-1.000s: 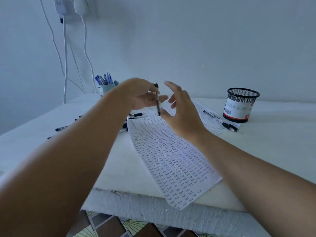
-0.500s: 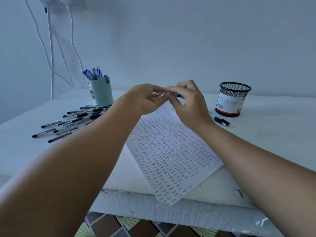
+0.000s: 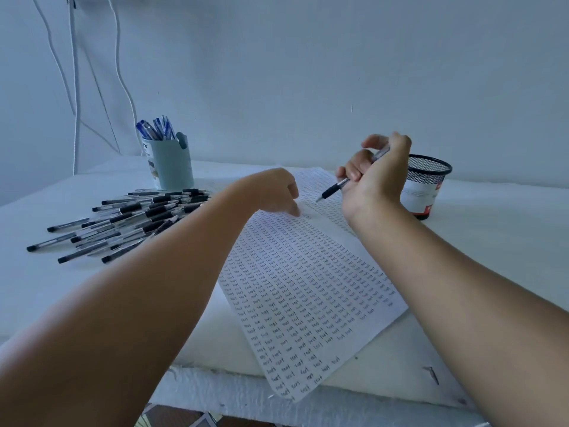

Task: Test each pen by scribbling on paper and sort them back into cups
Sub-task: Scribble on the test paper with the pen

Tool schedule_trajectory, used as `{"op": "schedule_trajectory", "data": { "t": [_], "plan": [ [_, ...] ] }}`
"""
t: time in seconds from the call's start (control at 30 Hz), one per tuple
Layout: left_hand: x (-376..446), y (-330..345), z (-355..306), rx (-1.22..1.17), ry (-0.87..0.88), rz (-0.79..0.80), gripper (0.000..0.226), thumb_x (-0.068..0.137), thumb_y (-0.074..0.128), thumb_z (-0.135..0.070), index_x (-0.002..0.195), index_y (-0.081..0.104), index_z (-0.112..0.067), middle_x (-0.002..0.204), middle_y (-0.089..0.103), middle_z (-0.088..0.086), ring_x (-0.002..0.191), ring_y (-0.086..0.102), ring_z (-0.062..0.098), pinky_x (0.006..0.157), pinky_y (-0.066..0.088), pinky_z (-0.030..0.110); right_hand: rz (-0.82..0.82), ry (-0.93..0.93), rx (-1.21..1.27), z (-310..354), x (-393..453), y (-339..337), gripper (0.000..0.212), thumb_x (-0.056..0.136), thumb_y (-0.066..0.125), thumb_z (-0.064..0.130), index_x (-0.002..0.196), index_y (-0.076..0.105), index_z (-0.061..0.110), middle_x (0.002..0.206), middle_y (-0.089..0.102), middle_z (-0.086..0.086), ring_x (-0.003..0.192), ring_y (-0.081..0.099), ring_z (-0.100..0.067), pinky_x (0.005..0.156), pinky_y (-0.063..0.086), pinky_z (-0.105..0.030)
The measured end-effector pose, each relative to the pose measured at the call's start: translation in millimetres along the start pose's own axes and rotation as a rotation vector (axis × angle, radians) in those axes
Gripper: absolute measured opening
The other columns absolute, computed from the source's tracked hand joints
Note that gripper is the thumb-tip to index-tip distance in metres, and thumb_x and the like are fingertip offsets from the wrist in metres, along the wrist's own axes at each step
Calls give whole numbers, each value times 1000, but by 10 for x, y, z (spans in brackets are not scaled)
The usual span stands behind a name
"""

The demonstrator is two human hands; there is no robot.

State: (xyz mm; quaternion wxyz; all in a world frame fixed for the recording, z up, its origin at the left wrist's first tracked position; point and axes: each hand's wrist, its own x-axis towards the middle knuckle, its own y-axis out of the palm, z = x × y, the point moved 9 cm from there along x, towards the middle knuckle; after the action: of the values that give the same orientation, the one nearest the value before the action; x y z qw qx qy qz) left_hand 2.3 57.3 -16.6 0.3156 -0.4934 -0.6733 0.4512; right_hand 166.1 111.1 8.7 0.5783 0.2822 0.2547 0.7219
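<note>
Black-gripped pen (image 3: 354,177), uncapped a moment ago between both hands, is now gripped by the right hand (image 3: 374,180) alone, tip poised above the paper (image 3: 308,288), on which the left hand (image 3: 274,192) rests with curled fingers, so scribbling is judged next

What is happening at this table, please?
A person is testing pens. The right hand grips a clear black-grip pen, its tip just above the white paper sheet filled with rows of small handwritten words. The left hand rests on that sheet. A pile of black pens lies left, before a pale blue cup of blue pens; a black mesh cup stands right.
</note>
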Motion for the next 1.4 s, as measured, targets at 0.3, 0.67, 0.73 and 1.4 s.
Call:
{"op": "schedule_trajectory", "data": {
  "t": [0.3,0.67,0.73,1.4],
  "plan": [
    [181,26,73,42,35,136,29,84,82,-35,103,70,-17,103,73,4,83,63,14,78,46,26,19,211,212,-329,106,-146,30,104,33,35,91,51,13,59,28,1,48,24,-16,58,33,-27],
    [170,73,176,-47,13,79,42,85,80,-44,121,69,-28,117,64,-12,112,59,15,107,44,40,109,334,264,-399,94,-112,56,98,63,49,122,56,-1,57,28,3,45,25,-11,51,41,-23],
    [170,84,174,-54,24,71,38,85,80,-45,118,69,-28,114,64,-13,110,60,14,104,45,38,157,364,281,-435,58,-86,56,105,48,47,131,58,-2,55,26,4,45,26,-12,51,40,-24],
    [141,141,201,-145,48,-8,28,89,77,-40,109,71,-22,94,65,-7,83,58,13,78,47,31,141,340,316,-431,69,-190,28,100,30,26,100,53,10,63,29,-1,52,28,-17,59,38,-29]
  ]
}}
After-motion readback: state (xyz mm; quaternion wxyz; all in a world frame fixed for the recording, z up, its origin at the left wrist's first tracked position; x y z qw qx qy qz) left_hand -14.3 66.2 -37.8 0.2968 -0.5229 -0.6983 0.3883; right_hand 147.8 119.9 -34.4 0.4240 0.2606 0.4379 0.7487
